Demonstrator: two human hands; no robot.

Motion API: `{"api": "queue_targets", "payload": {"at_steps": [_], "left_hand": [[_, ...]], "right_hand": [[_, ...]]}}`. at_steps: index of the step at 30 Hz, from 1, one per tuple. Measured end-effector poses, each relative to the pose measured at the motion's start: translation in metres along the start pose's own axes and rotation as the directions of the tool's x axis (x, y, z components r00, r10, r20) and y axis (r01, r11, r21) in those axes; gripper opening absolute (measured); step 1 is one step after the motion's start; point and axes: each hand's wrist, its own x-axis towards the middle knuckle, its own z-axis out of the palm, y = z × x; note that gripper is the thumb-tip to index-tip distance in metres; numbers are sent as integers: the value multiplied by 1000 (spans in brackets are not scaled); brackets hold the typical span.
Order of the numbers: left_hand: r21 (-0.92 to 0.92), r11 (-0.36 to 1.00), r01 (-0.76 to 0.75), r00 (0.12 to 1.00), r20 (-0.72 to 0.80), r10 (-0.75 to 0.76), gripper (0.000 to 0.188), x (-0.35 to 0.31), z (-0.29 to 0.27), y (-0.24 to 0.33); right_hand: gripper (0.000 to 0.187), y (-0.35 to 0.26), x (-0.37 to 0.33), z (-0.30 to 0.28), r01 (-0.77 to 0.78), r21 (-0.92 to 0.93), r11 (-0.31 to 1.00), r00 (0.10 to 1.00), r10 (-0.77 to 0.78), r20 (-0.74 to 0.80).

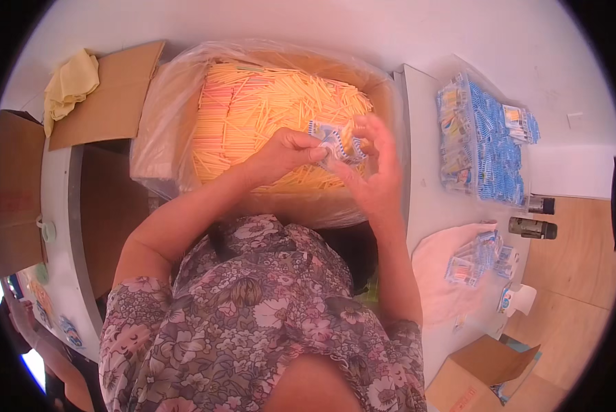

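Over the carton my left hand (287, 151) pinches the near-left edge of a small clear plastic packet (327, 132) with blue-and-white striped ends. My right hand (378, 168) is closed round the packet's right side, thumb below and fingers above. Something yellow shows inside the packet beside my right fingers; its exact form is hard to make out. Beneath both hands lies a thick heap of thin yellow and pink sticks (253, 103), filling the large carton (266, 204), which is lined with clear plastic.
On the right table, a clear bin (471, 137) brims with blue-and-white packets. Nearer lie a pink cloth (435, 288) with loose packets (483, 257) and two dark-capped jars (533, 228). An open carton (479, 374) stands lower right. At left are cardboard flaps (108, 96), a yellow cloth (71, 86) and another person's arm (53, 350).
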Motion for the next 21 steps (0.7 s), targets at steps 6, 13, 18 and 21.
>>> {"api": "queue_targets", "payload": {"at_steps": [6,13,18,21], "left_hand": [[-57,998,-21,999,49,24,20,4,15,2],[353,935,22,1000,-19,-16,16,-6,14,7],[131,983,130,991,17,-133,19,0,8,-3],[232,973,-7,996,88,-14,21,-4,2,-9]], "right_hand": [[58,10,-20,-4,20,-49,999,998,-17,56],[29,14,-31,17,265,-71,962,922,-274,-273],[24,16,-50,11,124,-11,992,931,-120,-345],[22,9,-75,-18,42,37,998,929,-25,-369]]}}
